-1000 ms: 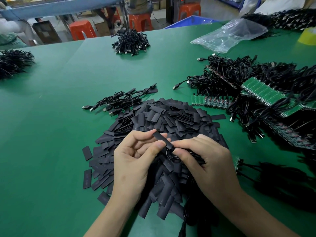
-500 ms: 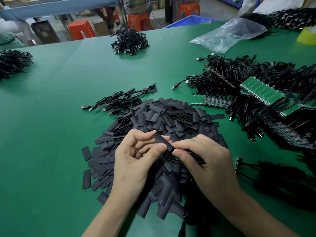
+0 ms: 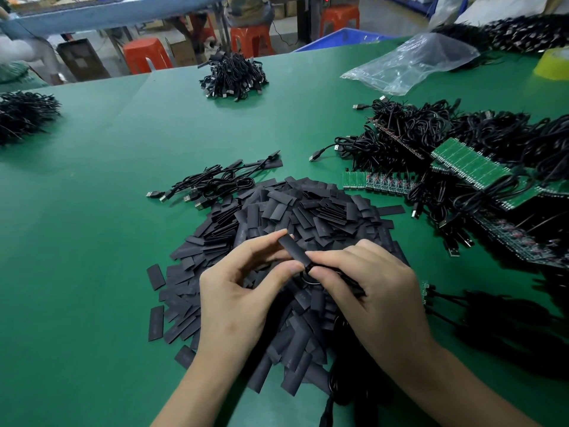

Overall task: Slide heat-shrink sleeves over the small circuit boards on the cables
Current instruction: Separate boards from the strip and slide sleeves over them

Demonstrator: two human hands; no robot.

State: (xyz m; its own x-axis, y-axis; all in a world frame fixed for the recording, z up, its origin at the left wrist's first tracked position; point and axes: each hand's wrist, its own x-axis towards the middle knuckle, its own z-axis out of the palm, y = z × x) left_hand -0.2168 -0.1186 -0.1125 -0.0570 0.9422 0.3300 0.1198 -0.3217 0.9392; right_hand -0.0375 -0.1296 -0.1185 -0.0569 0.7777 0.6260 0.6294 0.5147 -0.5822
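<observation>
A black heat-shrink sleeve is pinched between the thumb and fingers of my left hand, tilted up to the left. My right hand grips a black cable at the sleeve's lower end; the small board on it is hidden inside the sleeve or under my fingers. Both hands hover over a big heap of flat black sleeves on the green table. Green circuit boards with cables lie at the right.
Several sleeved cables lie behind the heap. A cable bundle sits at the back centre, another at the left edge. A clear plastic bag lies back right. Orange stools stand beyond the table.
The sleeve has shifted slightly further along between my fingers; both hands stay almost in the same place over the heap.
</observation>
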